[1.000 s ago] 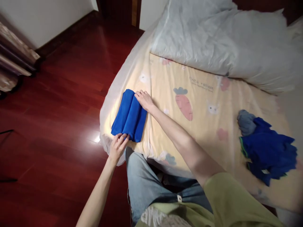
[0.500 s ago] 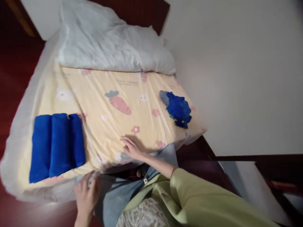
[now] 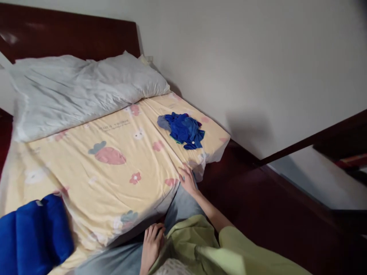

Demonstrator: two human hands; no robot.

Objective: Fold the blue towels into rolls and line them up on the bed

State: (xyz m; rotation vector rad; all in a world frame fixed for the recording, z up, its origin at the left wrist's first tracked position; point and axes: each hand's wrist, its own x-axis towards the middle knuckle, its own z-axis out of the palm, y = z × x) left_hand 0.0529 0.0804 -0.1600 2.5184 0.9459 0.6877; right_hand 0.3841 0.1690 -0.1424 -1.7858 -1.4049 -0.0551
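Note:
My right hand [image 3: 187,180] is open, fingers apart, above my thigh at the foot edge of the bed. Nothing is in it. My left hand [image 3: 153,242] is low in front of my body, close to my lap, its fingers loosely bent and apart and holding nothing that I can see. Beyond my right hand lies a crumpled heap of blue clothes [image 3: 185,131], with a grey piece at its left side. A folded blue cloth [image 3: 37,236], thick and in rolled sections, rests on the near left of the bed, partly cut off by the picture's edge.
The bed has a yellow sheet [image 3: 149,152] printed with carrots and flowers. A large pale grey pillow or quilt [image 3: 86,88] lies before the dark wooden headboard [image 3: 71,32]. On the right are a white wall [image 3: 243,65] and dark red floor [image 3: 229,191].
The view has swung right, so bed and clothes appear farther left. My right hand has moved right along the bed edge, nearer the heap. My left hand has come in beside my lap.

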